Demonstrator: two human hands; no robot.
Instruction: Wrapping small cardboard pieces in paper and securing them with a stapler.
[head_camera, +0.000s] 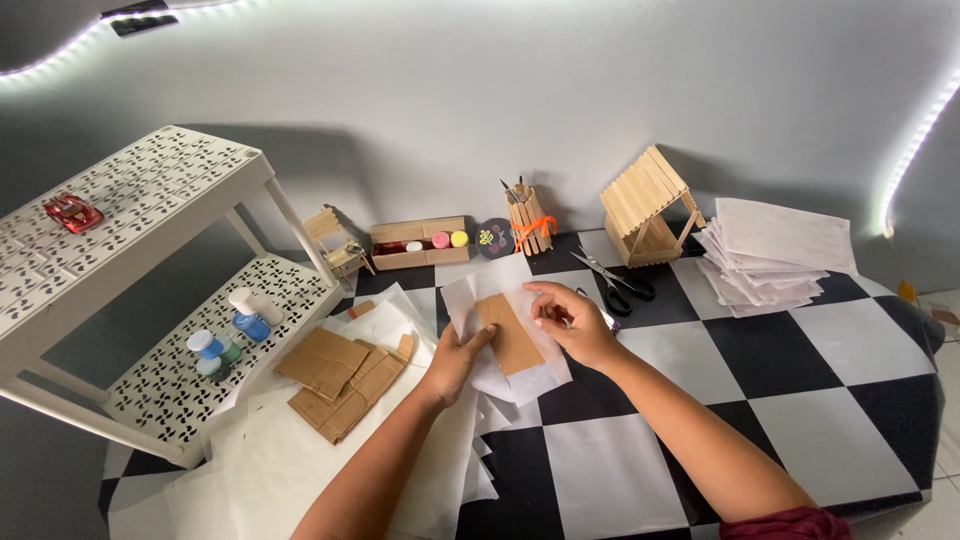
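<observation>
My left hand (452, 362) grips the lower left edge of a thin white paper sheet (495, 285) with a brown cardboard rectangle (512, 340) lying on it. My right hand (570, 322) pinches the right side of the same sheet and cardboard, thumb and fingers closed on them. Both are held just above the black-and-white checkered surface (770, 350). More white sheets (400, 330) lie under my left forearm.
Cardboard pieces (340, 375) lie at the left on white paper. Black scissors (615, 285), a craft-stick house (648, 205), a stick cup of tools (528, 218), a paper stack (775, 255), a box of paint pots (418, 243), a white shelf (150, 260) with bottles (245, 315).
</observation>
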